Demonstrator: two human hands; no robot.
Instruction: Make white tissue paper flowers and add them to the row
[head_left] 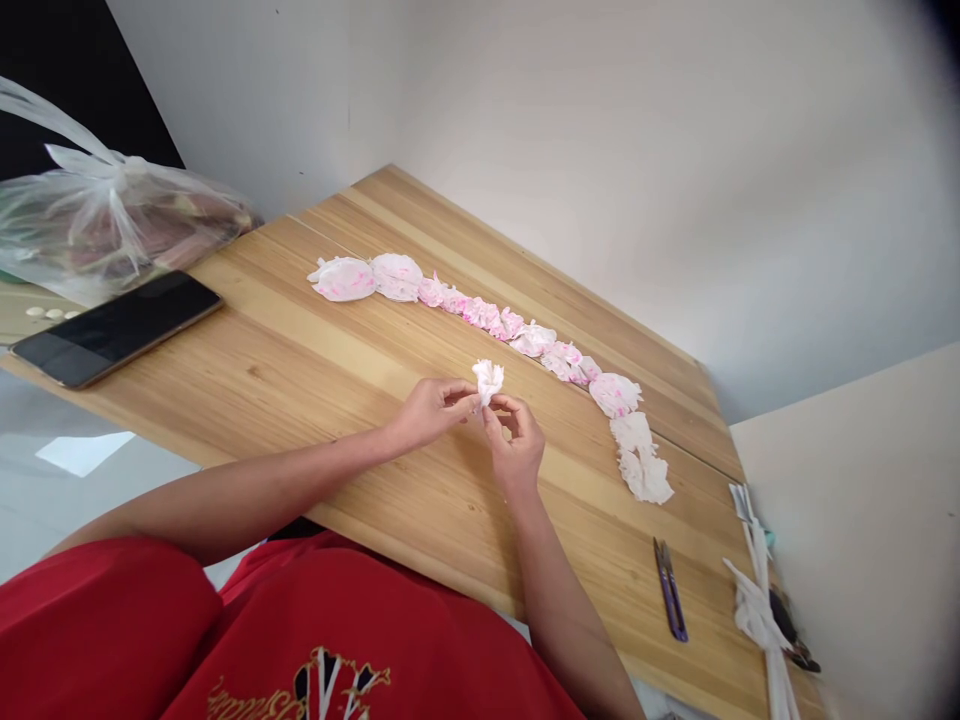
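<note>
Both my hands meet over the middle of the wooden table (300, 370), pinching the base of a small white tissue flower (489, 378) whose ruffled top points up and away from me. My left hand (435, 410) has its thumb and fingers closed at the left of the base. On the other side, the thumb and forefinger of my right hand (514, 440) press together at the same spot. Beyond the hands, a curved row of pink-and-white tissue flowers (480, 313) lies flat, ending at the right in plain white tissue pieces (642, 460).
Purple-handled thread snips (670, 590) lie at the right. Near the right edge is a knotted white strip (761, 610) with dark items behind it. A black phone (116, 325) rests at the left beside a tied clear plastic bag (120, 220). Walls border the far side.
</note>
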